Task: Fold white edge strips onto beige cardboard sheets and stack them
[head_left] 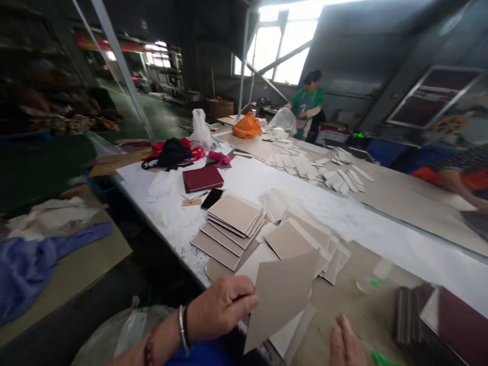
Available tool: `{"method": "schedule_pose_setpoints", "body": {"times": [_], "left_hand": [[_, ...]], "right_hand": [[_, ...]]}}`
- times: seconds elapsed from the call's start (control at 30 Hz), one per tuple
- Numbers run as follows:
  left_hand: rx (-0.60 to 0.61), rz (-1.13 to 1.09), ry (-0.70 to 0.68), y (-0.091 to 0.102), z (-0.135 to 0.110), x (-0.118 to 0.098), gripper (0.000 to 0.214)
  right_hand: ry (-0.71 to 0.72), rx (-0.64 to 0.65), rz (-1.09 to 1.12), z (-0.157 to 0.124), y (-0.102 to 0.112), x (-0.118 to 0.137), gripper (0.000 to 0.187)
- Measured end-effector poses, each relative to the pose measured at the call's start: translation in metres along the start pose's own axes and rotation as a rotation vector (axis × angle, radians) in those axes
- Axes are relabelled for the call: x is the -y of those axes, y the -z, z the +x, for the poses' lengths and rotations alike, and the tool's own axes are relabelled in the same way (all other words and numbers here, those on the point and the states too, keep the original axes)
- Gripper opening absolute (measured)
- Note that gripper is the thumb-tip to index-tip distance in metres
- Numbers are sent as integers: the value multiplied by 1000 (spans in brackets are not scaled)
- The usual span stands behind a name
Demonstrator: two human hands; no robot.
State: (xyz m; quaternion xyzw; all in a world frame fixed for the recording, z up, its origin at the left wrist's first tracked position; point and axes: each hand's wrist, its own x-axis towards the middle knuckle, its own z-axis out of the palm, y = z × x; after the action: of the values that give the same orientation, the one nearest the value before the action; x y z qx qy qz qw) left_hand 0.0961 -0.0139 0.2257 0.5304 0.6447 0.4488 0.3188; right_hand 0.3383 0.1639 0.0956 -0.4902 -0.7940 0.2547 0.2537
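Note:
My left hand (221, 306) is closed on the edge of a grey cardboard sheet (280, 297), holding it tilted above the near edge of the table (381, 223). My right hand (345, 341) lies low at the bottom edge, fingers stretched out and together, touching nothing I can make out. Just beyond the held sheet lie fanned stacks of the same grey board (232, 226) and a second fanned stack (305, 244).
A dark red book (202, 178), a black phone (212, 199) and a black bag (171, 153) lie further back. White strips (316, 170) cover the far table. Dark red covers (450, 320) sit at right. A person in green (308, 104) works behind; another person's arm (461, 185) reaches in from the right.

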Motion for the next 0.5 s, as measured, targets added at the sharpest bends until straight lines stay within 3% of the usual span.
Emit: {"method": "schedule_pose_setpoints", "body": {"times": [0.13, 0.23, 0.37, 0.5], "left_hand": [[204, -113, 165, -1, 2, 17, 35], [308, -202, 301, -4, 14, 36, 37], [236, -25, 412, -8, 33, 75, 37], [134, 216, 434, -12, 53, 116, 34]], "right_hand": [[-248, 178, 285, -31, -14, -10, 62], [-350, 220, 323, -53, -17, -16, 55], [-376, 189, 326, -77, -20, -19, 43], [-387, 238, 252, -90, -34, -2, 44]]}}
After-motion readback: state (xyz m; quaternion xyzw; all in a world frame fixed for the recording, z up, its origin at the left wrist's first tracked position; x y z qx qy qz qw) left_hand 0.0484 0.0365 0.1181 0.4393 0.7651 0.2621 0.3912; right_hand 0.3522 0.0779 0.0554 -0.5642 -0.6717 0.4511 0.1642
